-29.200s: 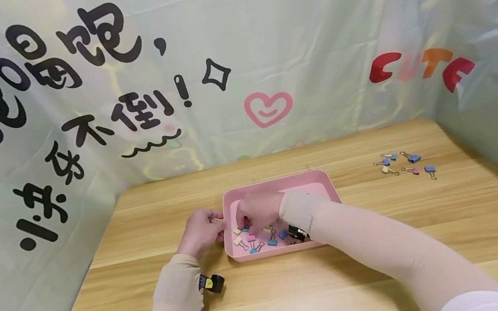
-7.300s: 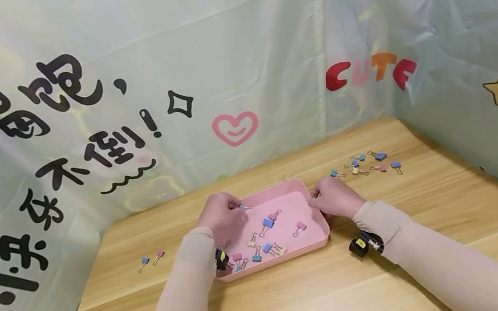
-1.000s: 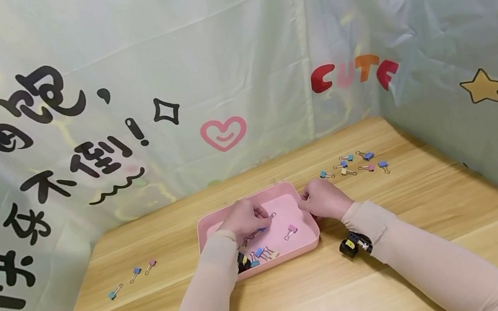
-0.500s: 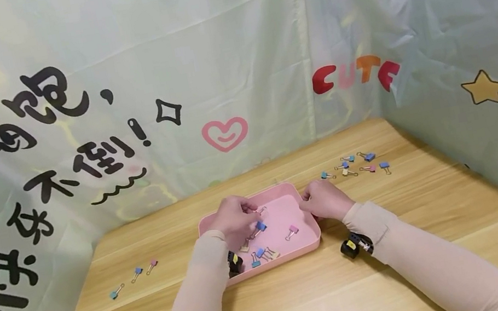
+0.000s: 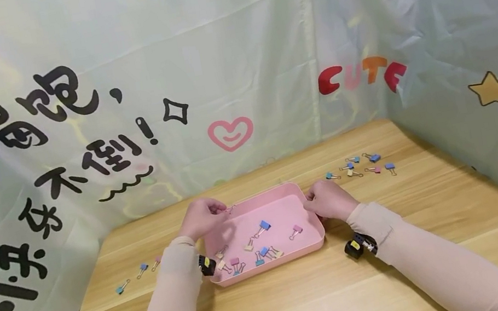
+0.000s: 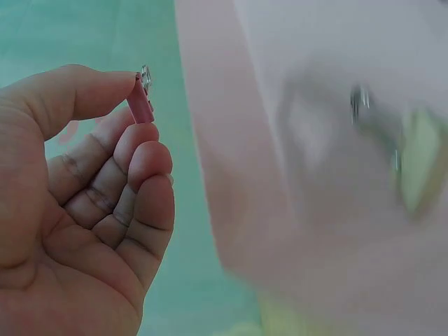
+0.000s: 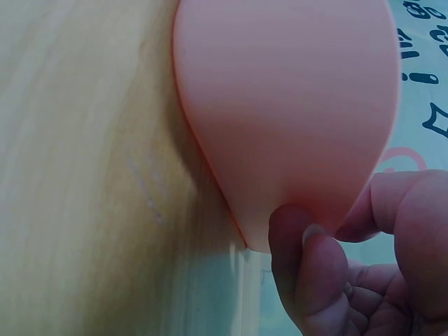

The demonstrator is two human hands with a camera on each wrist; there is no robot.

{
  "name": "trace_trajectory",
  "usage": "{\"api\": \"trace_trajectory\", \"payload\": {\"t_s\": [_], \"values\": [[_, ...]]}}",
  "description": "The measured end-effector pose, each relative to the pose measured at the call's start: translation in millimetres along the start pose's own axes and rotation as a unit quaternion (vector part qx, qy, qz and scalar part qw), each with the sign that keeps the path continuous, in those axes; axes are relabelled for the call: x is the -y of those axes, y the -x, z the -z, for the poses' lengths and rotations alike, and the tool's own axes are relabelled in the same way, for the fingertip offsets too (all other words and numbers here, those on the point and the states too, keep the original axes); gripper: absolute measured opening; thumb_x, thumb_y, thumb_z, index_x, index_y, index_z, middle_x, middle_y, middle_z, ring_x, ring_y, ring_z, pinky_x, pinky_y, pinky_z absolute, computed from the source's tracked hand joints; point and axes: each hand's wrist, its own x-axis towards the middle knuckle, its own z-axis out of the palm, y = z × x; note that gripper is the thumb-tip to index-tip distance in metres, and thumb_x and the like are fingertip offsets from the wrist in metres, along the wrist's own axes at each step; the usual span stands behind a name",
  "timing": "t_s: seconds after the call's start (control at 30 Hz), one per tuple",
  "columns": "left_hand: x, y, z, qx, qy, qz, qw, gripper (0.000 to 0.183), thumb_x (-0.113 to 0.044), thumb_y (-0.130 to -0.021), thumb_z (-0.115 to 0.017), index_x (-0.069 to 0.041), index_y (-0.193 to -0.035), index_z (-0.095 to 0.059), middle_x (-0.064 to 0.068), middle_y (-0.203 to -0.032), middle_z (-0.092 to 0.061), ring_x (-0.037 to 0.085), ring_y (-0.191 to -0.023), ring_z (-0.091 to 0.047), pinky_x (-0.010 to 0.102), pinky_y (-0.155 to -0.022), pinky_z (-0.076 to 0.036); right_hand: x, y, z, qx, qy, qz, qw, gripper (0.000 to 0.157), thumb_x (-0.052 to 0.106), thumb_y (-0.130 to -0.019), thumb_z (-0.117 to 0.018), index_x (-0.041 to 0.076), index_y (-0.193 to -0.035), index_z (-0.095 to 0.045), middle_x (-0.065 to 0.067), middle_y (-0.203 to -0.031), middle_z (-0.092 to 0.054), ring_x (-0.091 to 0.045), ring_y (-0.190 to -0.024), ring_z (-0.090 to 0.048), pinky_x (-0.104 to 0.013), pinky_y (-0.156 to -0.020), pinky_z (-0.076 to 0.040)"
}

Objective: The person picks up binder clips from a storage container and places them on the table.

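My left hand (image 5: 202, 218) is over the left end of the pink tray (image 5: 291, 252), up off its floor. In the left wrist view, its thumb and index finger pinch a pink binder clip (image 6: 141, 105). My right hand (image 5: 332, 199) grips the tray's right wall, fingers on the outside and thumb at the rim, as the right wrist view shows. Inside the tray lie several binder clips, among them a blue binder clip (image 5: 265, 225), a pink binder clip (image 5: 297, 228) and a cream binder clip (image 5: 249, 245). Most gather at the near left.
Left of the tray on the wooden table (image 5: 305, 301) lie a teal binder clip (image 5: 120, 289), a blue binder clip (image 5: 143, 266) and a pink one, partly hidden by my left arm. Several more, such as a blue binder clip (image 5: 390, 166), lie at the far right. Cloth walls (image 5: 263, 64) enclose the table.
Over the last second my left hand moves from mid-tray to the left with a pinched clip. Earlier, clips left of the tray grew from none to two, then three. The right hand keeps its grip.
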Motion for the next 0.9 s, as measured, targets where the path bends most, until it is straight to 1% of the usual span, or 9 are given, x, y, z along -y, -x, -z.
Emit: {"api": "trace_trajectory", "payload": {"t_s": [0.13, 0.27, 0.4, 0.5, 0.67, 0.73, 0.9], "values": [[14.8, 7.0, 17.0, -0.014, 0.001, 0.004, 0.9999, 0.020, -0.020, -0.081, -0.075, -0.007, -0.096, -0.073, 0.002, -0.083, -0.067, 0.016, -0.079, -0.060, 0.030, -0.072, -0.051, -2.2, -0.9, 0.1, 0.004, 0.000, -0.003, 1.000, 0.027, 0.018, -0.087, -0.059, 0.012, -0.061, -0.058, 0.000, -0.049, -0.052, -0.013, -0.045, -0.053, -0.025, -0.045, -0.040], [29.8, 14.9, 32.0, -0.026, -0.001, 0.013, 0.9996, 0.021, -0.023, -0.082, -0.075, -0.007, -0.096, -0.072, 0.003, -0.084, -0.067, 0.017, -0.079, -0.060, 0.030, -0.069, -0.050, -3.6, -1.3, -0.5, 0.004, -0.003, -0.001, 1.000, 0.027, 0.018, -0.088, -0.059, 0.012, -0.062, -0.059, 0.001, -0.050, -0.051, -0.013, -0.046, -0.054, -0.025, -0.045, -0.043], [44.3, 25.6, 43.8, -0.041, -0.007, 0.023, 0.9989, 0.021, -0.022, -0.082, -0.076, -0.007, -0.096, -0.073, 0.002, -0.083, -0.068, 0.016, -0.078, -0.060, 0.030, -0.070, -0.050, -3.0, -1.3, -1.2, 0.001, -0.008, 0.001, 1.000, 0.025, 0.018, -0.088, -0.059, 0.010, -0.064, -0.060, 0.001, -0.051, -0.050, -0.013, -0.047, -0.055, -0.026, -0.046, -0.046], [54.1, 36.4, 51.5, -0.052, -0.004, 0.032, 0.9981, 0.022, -0.021, -0.081, -0.076, -0.006, -0.096, -0.073, 0.003, -0.083, -0.068, 0.016, -0.078, -0.061, 0.029, -0.070, -0.051, -2.3, -1.5, -1.9, 0.001, -0.007, 0.001, 1.000, 0.025, 0.018, -0.088, -0.059, 0.010, -0.063, -0.060, 0.001, -0.051, -0.049, -0.013, -0.047, -0.054, -0.026, -0.046, -0.046], [71.7, 56.5, 67.0, -0.059, -0.028, 0.046, 0.9968, 0.025, -0.024, -0.084, -0.074, -0.005, -0.099, -0.071, 0.004, -0.086, -0.068, 0.016, -0.078, -0.061, 0.030, -0.069, -0.051, -1.3, -1.9, -2.1, 0.000, -0.004, 0.001, 1.000, 0.026, 0.017, -0.088, -0.059, 0.011, -0.063, -0.059, 0.001, -0.052, -0.050, -0.013, -0.047, -0.055, -0.026, -0.046, -0.046], [80.4, 65.8, 73.8, -0.056, -0.038, 0.053, 0.9963, 0.026, -0.026, -0.086, -0.072, -0.004, -0.101, -0.071, 0.004, -0.087, -0.068, 0.017, -0.077, -0.062, 0.030, -0.068, -0.051, -1.0, -2.0, -2.0, 0.001, -0.002, 0.002, 1.000, 0.026, 0.017, -0.088, -0.059, 0.011, -0.062, -0.058, 0.001, -0.052, -0.049, -0.013, -0.047, -0.054, -0.025, -0.046, -0.045], [105.9, 90.7, 87.9, -0.054, -0.042, 0.072, 0.9951, 0.027, -0.025, -0.087, -0.071, -0.003, -0.102, -0.071, 0.003, -0.085, -0.069, 0.017, -0.075, -0.064, 0.030, -0.065, -0.051, -1.7, -1.6, -0.1, 0.004, 0.007, 0.007, 1.000, 0.029, 0.017, -0.088, -0.058, 0.013, -0.059, -0.055, 0.001, -0.049, -0.049, -0.013, -0.044, -0.051, -0.025, -0.046, -0.039]]}}
